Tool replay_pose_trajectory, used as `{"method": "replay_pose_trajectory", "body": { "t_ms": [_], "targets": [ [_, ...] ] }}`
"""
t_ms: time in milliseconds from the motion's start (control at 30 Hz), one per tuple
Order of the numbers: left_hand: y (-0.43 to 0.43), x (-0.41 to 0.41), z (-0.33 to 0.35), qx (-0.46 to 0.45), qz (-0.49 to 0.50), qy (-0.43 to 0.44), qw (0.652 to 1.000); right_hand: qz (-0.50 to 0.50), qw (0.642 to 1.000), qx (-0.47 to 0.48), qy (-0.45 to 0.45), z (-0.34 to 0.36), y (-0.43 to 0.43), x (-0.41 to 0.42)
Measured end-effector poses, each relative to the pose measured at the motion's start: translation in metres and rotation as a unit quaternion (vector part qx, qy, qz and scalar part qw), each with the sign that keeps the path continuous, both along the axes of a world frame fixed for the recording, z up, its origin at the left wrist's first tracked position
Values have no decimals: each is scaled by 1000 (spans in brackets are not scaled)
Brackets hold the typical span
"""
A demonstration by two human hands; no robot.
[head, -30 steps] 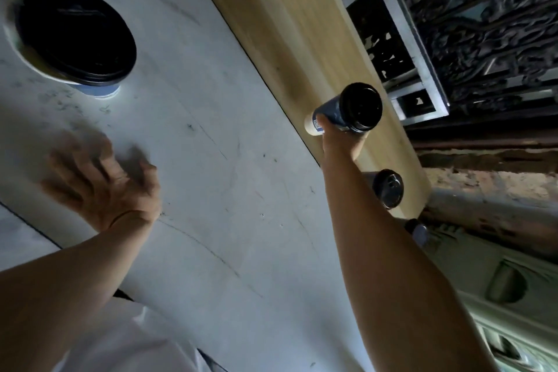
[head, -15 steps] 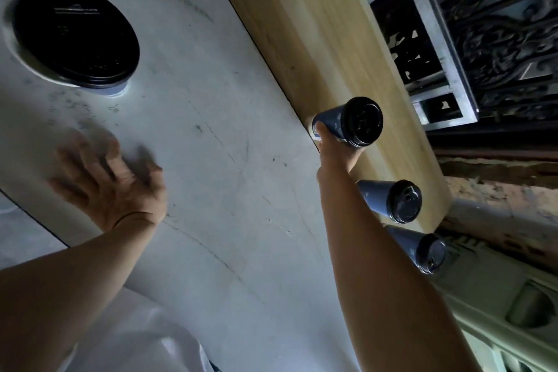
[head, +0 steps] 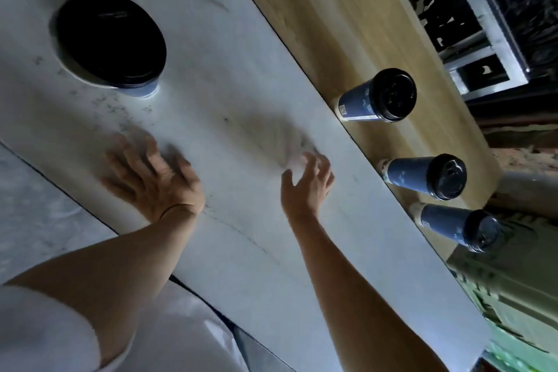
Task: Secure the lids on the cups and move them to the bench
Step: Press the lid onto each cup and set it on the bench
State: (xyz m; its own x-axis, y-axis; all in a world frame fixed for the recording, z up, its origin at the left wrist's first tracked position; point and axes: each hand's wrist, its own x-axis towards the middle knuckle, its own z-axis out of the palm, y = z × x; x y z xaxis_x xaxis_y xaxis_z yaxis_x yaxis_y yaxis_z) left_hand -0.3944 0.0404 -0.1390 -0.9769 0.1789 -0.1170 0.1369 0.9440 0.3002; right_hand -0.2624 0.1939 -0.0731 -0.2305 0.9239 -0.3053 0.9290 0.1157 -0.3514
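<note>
"Where are your hands?"

"My left hand [head: 157, 181] lies flat on the white counter [head: 241, 84], fingers spread and gripping nothing. My right hand [head: 305, 184] is over the counter beside it, fingers loosely bent and empty. It's a little blurred, so I can't tell whether the fingertips touch the surface."

"And the cups?"

"Three dark blue ones, all capped in black, stand in a row on the wooden bench [head: 347, 24], right along the edge where it meets the counter. The far cup [head: 377, 96] stands a bit apart from the others. The middle cup [head: 422, 177] and the near cup [head: 456, 226] are close together at the bench's end. All three are off to the right of my right hand, and none of them touches it."

"Anything left on the counter?"

"One more, the fourth cup [head: 110, 39], capped in black too and seen almost straight from above. It stands beyond my left hand, apart from it and well away from the bench edge and my right hand."
</note>
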Motion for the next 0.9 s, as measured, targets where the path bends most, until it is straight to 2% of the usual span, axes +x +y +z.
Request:
{"method": "replay_pose_trajectory", "body": {
  "t_ms": [100, 233, 367, 467, 533, 567, 600, 667, 733, 767, 800, 833, 900],
  "targets": [
    [1, -1, -3, 22, 8, -10, 1000, 124, 989, -48, -72, 0, -65, 13],
    [3, -3, 3, 19, 22, -34, 999, 169, 973, -119, -101, 12, -98, 20],
    [8, -5, 17, 29, 8, -97, 995, 191, 948, -187, -172, 25, -83, 12],
    [-2, -9, 15, 31, -59, -102, 993, 175, 926, -248, -223, 32, -71, -4],
    [-20, -16, 14, 11, -180, -89, 979, 155, 915, -282, -245, 34, -67, -15],
    [-33, -25, 17, 5, -280, -81, 957, 141, 910, -296, -253, 34, -66, -22],
    [-47, -38, 16, 6, -392, -63, 918, 124, 907, -307, -259, 34, -64, -28],
    [-74, -89, 12, 42, -583, -25, 811, 89, 905, -319, -265, 34, -64, -41],
    [-87, -151, 10, 90, -698, -21, 710, 37, 909, -326, -259, 32, -67, -54],
    [-89, -181, 14, 108, -723, -37, 681, 4, 913, -323, -248, 30, -71, -62],
    [-88, -206, 18, 127, -726, -66, 673, -31, 919, -315, -235, 28, -76, -69],
    [-83, -227, 24, 144, -704, -107, 687, -66, 925, -300, -223, 26, -83, -76],
    [-69, -259, 42, 161, -599, -160, 768, -118, 939, -252, -200, 24, -101, -90]
  ]
}}
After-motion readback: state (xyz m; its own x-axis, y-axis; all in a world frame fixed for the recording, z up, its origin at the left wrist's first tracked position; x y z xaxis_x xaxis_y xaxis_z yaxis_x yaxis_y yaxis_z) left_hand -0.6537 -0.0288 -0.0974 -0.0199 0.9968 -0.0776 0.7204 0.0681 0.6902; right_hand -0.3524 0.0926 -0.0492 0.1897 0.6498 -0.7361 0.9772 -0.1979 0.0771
